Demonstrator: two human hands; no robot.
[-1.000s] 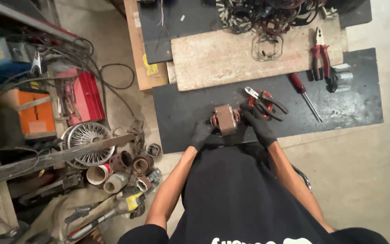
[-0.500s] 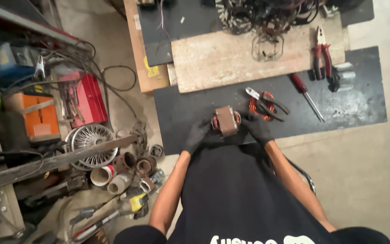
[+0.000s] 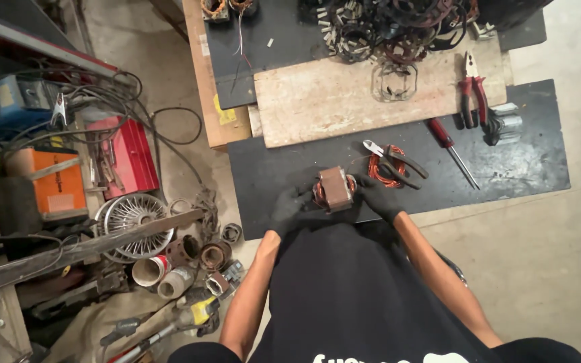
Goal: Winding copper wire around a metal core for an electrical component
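Both hands wear dark gloves and grip a small transformer core from either side: the left hand closes on its left end, the right hand on its right, each clenched around the copper winding that bulges from the brown block. The piece sits at the near edge of the black counter, just in front of the person's chest. Against the picture from a second ago, the hands and core sit in nearly the same place and grip (only the view has shifted slightly), so the work on the winding looks no further along. Just to the right lie cutting pliers on a loose copper wire coil, with a red-handled screwdriver farther right.
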